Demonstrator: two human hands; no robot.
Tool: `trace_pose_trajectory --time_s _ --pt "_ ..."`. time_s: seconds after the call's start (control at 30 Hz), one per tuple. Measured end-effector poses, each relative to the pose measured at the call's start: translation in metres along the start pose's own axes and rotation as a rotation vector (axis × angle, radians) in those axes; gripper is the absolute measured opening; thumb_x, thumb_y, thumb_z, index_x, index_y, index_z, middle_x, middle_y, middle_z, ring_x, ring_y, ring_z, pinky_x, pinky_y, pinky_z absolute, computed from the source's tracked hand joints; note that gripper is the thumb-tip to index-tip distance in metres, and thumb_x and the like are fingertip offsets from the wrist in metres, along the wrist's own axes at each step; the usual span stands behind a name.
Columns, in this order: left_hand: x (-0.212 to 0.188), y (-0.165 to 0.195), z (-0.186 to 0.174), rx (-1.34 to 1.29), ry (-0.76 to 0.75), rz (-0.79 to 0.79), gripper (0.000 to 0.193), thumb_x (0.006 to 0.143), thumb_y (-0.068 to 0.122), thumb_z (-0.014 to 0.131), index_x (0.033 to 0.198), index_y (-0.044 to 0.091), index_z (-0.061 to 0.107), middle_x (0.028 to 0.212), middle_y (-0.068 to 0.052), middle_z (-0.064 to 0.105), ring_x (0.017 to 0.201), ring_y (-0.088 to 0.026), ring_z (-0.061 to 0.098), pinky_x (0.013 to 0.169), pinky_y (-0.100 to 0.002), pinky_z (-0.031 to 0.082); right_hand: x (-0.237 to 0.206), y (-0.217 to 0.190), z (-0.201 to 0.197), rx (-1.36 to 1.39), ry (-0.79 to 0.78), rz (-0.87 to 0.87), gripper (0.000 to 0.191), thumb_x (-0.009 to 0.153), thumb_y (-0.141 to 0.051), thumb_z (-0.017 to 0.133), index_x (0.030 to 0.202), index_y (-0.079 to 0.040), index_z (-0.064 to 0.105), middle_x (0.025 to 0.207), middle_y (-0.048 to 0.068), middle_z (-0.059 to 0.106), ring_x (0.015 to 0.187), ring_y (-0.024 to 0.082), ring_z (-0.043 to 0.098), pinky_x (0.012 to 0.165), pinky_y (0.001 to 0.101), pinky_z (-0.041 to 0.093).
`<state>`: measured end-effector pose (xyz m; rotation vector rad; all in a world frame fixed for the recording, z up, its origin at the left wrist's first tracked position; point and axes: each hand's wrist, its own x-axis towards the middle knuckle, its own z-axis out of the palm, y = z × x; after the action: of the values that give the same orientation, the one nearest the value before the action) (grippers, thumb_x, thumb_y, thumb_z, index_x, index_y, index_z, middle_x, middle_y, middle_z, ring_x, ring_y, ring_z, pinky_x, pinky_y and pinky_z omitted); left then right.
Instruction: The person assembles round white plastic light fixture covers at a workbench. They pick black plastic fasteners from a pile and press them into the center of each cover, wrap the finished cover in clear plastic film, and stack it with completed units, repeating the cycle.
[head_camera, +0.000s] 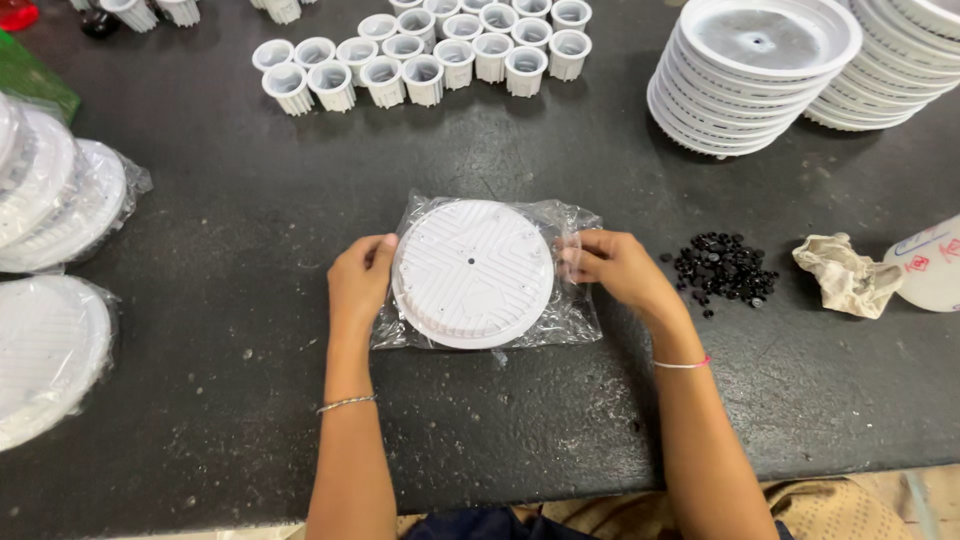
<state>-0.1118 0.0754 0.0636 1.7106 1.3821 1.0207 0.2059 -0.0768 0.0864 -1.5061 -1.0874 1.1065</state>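
A round white plastic disc (472, 270) with ribbed grooves and a small centre hole lies inside a clear plastic bag (578, 318) on the dark table. My left hand (360, 280) grips the disc's left edge through the bag. At the right side my right hand (612, 265) pinches the bag's edge beside the disc.
Stacks of white discs (750, 80) stand at the back right. Several small white ribbed cups (430, 55) sit in rows at the back. Bagged discs (50, 200) pile at the left. A heap of small black parts (725, 268), a crumpled rag (848, 275) and a white container (930, 265) lie to the right.
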Motion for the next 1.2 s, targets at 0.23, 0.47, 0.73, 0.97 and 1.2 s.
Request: trace_pose_trajectory --time_s 0.23,0.47,0.73,0.97,1.2 --pt "-0.003 -0.001 0.000 0.052 0.062 -0.040 0.033 0.091 0.036 0.075 0.092 0.002 0.075 0.077 -0.011 0.075 0.071 -0.022 0.072 0.069 -0.036 0.053 0.023 0.046 0.024 0.093 0.033 0.020 0.023 0.098 -0.019 0.063 0.107 0.001 0.069 0.098 0.003 0.072 0.088 0.014 0.068 0.080 0.0332 0.060" --pt "0.008 -0.027 -0.007 0.007 0.324 0.051 0.025 0.098 0.027 0.067 0.102 0.003 0.072 0.091 -0.013 0.074 0.082 -0.026 0.070 0.078 -0.037 0.054 0.029 0.060 0.012 0.114 0.142 0.053 0.020 0.097 -0.019 0.061 0.104 0.000 0.066 0.096 0.003 0.070 0.090 0.014 0.068 0.082 0.0336 0.060" --pt "0.040 -0.071 -0.047 -1.426 0.335 -0.319 0.027 0.107 0.034 0.043 0.109 0.009 0.054 0.105 -0.011 0.060 0.096 -0.028 0.061 0.083 -0.055 0.055 0.027 0.057 -0.031 0.179 0.369 0.072 0.019 0.100 -0.019 0.061 0.105 -0.001 0.065 0.099 0.009 0.071 0.091 0.019 0.070 0.085 0.0378 0.061" --pt "-0.008 0.004 -0.036 -0.024 0.378 0.065 0.060 0.081 0.054 0.081 0.126 0.017 0.067 0.093 -0.006 0.057 0.085 -0.024 0.058 0.081 -0.037 0.052 0.022 0.063 -0.046 0.231 0.397 0.088 0.017 0.101 -0.017 0.060 0.105 -0.001 0.062 0.103 0.008 0.071 0.092 0.018 0.069 0.082 0.0359 0.060" --pt "-0.059 0.030 -0.054 0.477 -0.026 0.471 0.040 0.061 0.042 0.089 0.084 0.013 0.073 0.116 -0.007 0.061 0.101 -0.031 0.056 0.081 -0.045 0.051 0.013 0.077 -0.068 0.168 0.376 0.081 0.018 0.101 -0.017 0.062 0.107 0.000 0.063 0.100 0.009 0.068 0.089 0.018 0.068 0.080 0.0340 0.060"
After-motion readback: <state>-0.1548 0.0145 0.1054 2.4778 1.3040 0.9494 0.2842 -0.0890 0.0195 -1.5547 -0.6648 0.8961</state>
